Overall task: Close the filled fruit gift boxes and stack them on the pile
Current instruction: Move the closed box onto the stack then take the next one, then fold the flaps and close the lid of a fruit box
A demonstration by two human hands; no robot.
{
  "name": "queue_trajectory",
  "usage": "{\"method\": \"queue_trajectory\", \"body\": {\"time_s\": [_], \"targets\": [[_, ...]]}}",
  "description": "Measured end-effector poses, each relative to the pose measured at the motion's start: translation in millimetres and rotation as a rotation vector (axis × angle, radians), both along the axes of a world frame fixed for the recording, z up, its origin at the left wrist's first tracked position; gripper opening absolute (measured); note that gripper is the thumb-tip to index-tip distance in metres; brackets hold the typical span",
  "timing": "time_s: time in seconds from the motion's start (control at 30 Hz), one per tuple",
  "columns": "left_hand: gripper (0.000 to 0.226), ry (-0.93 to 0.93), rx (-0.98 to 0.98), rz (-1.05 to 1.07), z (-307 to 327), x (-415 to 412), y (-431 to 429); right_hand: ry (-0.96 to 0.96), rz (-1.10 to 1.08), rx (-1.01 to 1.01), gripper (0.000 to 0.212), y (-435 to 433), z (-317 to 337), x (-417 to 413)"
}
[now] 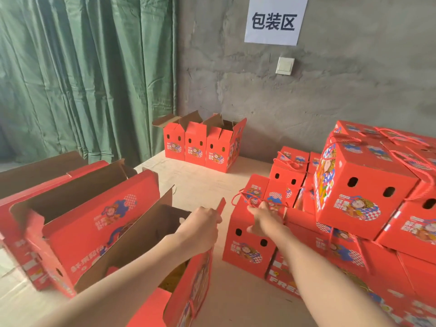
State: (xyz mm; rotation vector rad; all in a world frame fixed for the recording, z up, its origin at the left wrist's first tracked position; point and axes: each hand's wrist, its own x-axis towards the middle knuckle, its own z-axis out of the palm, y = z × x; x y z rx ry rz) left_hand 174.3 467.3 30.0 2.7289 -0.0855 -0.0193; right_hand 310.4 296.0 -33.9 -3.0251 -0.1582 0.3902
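Note:
An open red gift box (188,286) stands in front of me with its brown inner flaps up. My left hand (203,226) grips the upright red flap at its right side. To the right a closed red box (247,244) with a red rope handle sits on the table. My right hand (264,217) rests on its top and pinches the rope handle. Beyond it rises the pile of closed red boxes (368,192), several high, with rope handles on top.
More open red boxes (94,215) crowd the left side of the pale wooden table (200,180). Three open boxes (203,147) stand at the far edge against the concrete wall. A green curtain (82,74) hangs at the left.

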Motion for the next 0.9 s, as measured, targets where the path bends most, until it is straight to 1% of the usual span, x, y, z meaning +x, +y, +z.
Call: {"method": "queue_trajectory", "body": {"time_s": [0.1, 0.17, 0.23, 0.27, 0.33, 0.37, 0.4, 0.43, 0.47, 0.5, 0.57, 0.67, 0.73, 0.83, 0.9], "targets": [[0.035, -0.009, -0.03, -0.005, -4, 5, 5, -0.08, -0.012, -0.077, 0.06, -4, 1, 21], [0.037, -0.007, -0.056, -0.004, -7, 7, 8, -0.153, -0.075, -0.119, 0.053, 0, -4, 29], [0.038, -0.021, -0.089, 0.008, -9, 6, 13, -0.163, -0.139, -0.124, 0.059, 8, -6, 31], [0.038, -0.039, -0.105, 0.01, -9, 5, 15, -0.175, -0.133, -0.099, 0.064, 14, -6, 31], [0.038, -0.08, -0.123, -0.001, -10, 4, 15, -0.24, -0.022, 0.044, 0.067, 32, -2, 24], [0.038, -0.099, -0.122, -0.001, -11, 3, 14, -0.278, 0.057, 0.161, 0.061, 42, 2, 18], [0.037, -0.114, -0.116, 0.003, -11, 3, 13, -0.303, 0.122, 0.296, 0.049, 53, 7, 9], [0.035, -0.129, -0.109, 0.005, -11, 2, 12, -0.308, 0.149, 0.428, 0.035, 63, 13, -2], [0.033, -0.139, -0.097, 0.003, -11, 1, 12, -0.301, 0.152, 0.54, 0.027, 69, 19, -13], [0.03, -0.146, -0.075, -0.005, -9, 1, 13, -0.286, 0.14, 0.619, 0.025, 73, 23, -23], [0.021, -0.156, -0.01, -0.008, -7, 1, 17, -0.253, 0.133, 0.682, 0.027, 74, 31, -40], [0.01, -0.169, -0.005, 0.083, -1, -1, 24, -0.199, 0.213, 0.595, 0.039, 79, 45, -70], [0.009, -0.175, -0.022, 0.135, 2, -4, 27, -0.105, 0.208, 0.587, 0.047, 88, 55, -89], [0.027, -0.209, 0.038, 0.165, 6, -16, 40, 0.023, 0.162, 0.577, 0.064, 98, 69, -114], [0.038, -0.283, 0.177, 0.195, 6, -26, 57, -0.007, 0.176, 0.47, 0.088, 100, 70, -129]]}}
